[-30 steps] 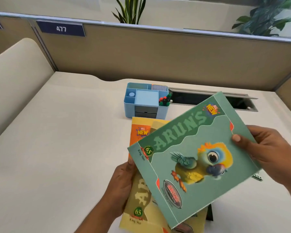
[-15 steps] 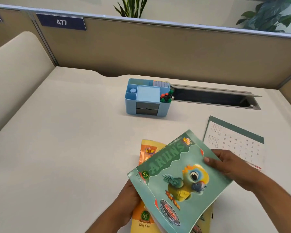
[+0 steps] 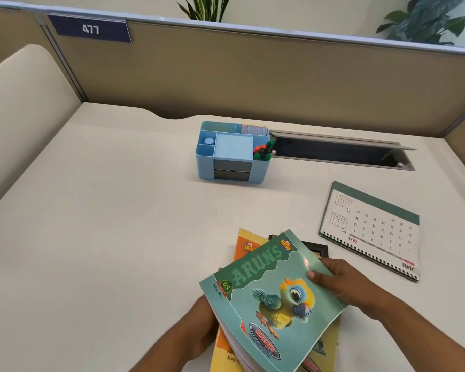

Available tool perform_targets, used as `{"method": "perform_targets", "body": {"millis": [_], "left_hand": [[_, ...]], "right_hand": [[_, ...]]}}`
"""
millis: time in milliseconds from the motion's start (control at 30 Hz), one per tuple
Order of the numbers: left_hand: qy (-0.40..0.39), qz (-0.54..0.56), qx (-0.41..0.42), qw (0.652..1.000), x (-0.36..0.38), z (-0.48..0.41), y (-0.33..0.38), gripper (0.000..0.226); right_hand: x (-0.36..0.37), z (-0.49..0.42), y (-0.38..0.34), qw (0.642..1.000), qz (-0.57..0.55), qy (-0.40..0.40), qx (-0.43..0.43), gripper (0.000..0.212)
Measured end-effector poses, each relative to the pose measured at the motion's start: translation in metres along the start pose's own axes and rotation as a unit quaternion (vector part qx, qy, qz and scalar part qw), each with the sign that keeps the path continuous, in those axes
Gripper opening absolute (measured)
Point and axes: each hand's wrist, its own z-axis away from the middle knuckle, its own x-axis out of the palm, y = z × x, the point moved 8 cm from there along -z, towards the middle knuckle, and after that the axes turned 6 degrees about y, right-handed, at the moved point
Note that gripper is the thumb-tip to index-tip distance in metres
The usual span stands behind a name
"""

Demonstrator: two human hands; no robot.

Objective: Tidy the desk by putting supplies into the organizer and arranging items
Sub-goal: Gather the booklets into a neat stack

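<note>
The right hand (image 3: pixel 341 284) gripped the green parrot-cover notebook (image 3: pixel 274 296), the left hand (image 3: pixel 199 327) the yellow notebook (image 3: pixel 246 244) beneath; edges wanted squaring before lowering.

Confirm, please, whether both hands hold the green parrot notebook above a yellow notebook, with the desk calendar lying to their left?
Not quite: the head view shows the desk calendar lying to their right. The left hand and right hand do hold the green parrot notebook above the yellow notebook.
</note>
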Motion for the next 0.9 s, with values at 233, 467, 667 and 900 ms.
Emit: {"method": "perform_targets", "body": {"millis": [233,467,667,900], "left_hand": [[-0.057,0.062,-0.081,0.993,-0.003,-0.011,0.008,0.074],[-0.22,-0.22,-0.061,0.948,0.0,-0.014,0.029,0.047],[-0.178,-0.194,-0.122,0.957,0.001,-0.031,0.034,0.069],[-0.078,-0.337,-0.037,0.937,0.019,-0.042,0.033,0.042]], "right_hand": [[0.002,0.001,0.002,0.999,0.033,-0.002,0.005,0.042],[-0.002,0.001,0.005,0.996,0.067,0.056,-0.029,0.038],[-0.005,0.002,0.005,0.992,0.077,0.096,-0.038,0.028],[-0.004,0.005,0.004,0.989,0.102,0.095,-0.05,0.025]]}}
